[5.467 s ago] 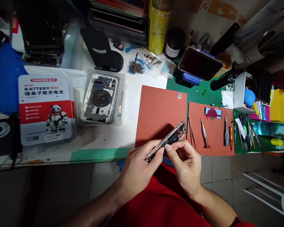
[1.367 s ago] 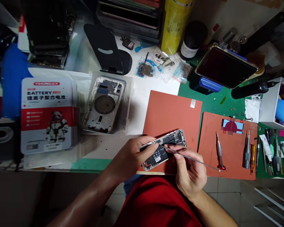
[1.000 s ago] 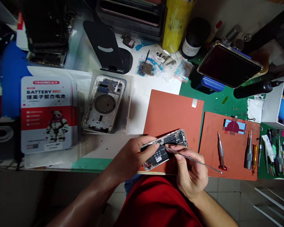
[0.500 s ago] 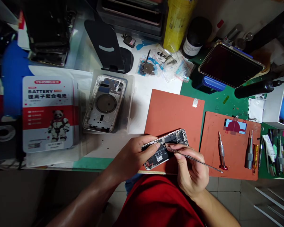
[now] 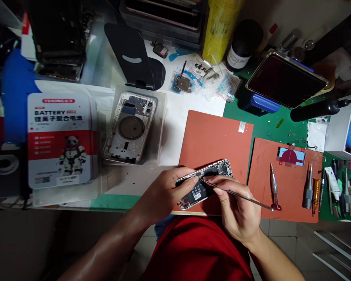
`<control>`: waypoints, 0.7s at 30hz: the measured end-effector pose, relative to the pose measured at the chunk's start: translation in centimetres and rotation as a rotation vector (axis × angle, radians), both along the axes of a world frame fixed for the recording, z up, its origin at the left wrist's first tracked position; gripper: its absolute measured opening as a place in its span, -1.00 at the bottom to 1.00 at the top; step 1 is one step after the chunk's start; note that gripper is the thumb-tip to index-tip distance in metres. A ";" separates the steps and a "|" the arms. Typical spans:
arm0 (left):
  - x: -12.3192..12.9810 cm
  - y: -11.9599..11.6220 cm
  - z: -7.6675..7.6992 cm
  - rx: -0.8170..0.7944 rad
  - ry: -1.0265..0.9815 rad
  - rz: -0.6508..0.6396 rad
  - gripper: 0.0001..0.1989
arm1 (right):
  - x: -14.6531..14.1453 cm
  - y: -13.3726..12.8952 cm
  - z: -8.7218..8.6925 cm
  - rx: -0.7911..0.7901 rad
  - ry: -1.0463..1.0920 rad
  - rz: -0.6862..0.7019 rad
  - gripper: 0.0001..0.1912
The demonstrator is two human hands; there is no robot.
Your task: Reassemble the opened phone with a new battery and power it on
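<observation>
An opened phone (image 5: pixel 197 192), its black battery and inner parts bare, lies tilted at the front of a reddish-brown mat (image 5: pixel 213 144). My left hand (image 5: pixel 175 187) grips the phone's left end, with the thumb pressed on the inner parts. Between the thumb and fingers of my right hand (image 5: pixel 236 205) is a thin metal pry tool (image 5: pixel 248 198). The tool's tip touches, or hovers just over, the phone's insides near my left thumb; which one I cannot tell. Its other end points to the lower right.
On a second mat (image 5: pixel 263 183) lie a screwdriver (image 5: pixel 274 187) and several other tools. A phone housing (image 5: pixel 128 128) in a clear tray and a battery package (image 5: pixel 61 136) stand left. Behind are a phone stand (image 5: pixel 131 54), small parts bags (image 5: pixel 216 82) and a propped phone (image 5: pixel 286 80).
My right hand has shifted slightly right and down, and the tool's rear end has moved a little left and up. My left hand and the phone stay nearly still.
</observation>
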State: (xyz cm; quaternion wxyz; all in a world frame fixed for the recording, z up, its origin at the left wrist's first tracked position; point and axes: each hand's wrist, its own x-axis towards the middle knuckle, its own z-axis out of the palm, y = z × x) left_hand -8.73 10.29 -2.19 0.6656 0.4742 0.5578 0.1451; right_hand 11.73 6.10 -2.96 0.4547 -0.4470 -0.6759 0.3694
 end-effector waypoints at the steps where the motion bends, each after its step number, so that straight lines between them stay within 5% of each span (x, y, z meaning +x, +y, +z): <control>1: 0.0 0.0 0.0 0.004 -0.001 -0.002 -0.63 | 0.0 0.0 0.1 0.002 -0.008 0.005 -0.57; 21: 0.0 -0.2 0.1 0.009 0.005 0.007 -0.63 | 0.9 0.5 0.3 -0.024 -0.089 0.085 -0.62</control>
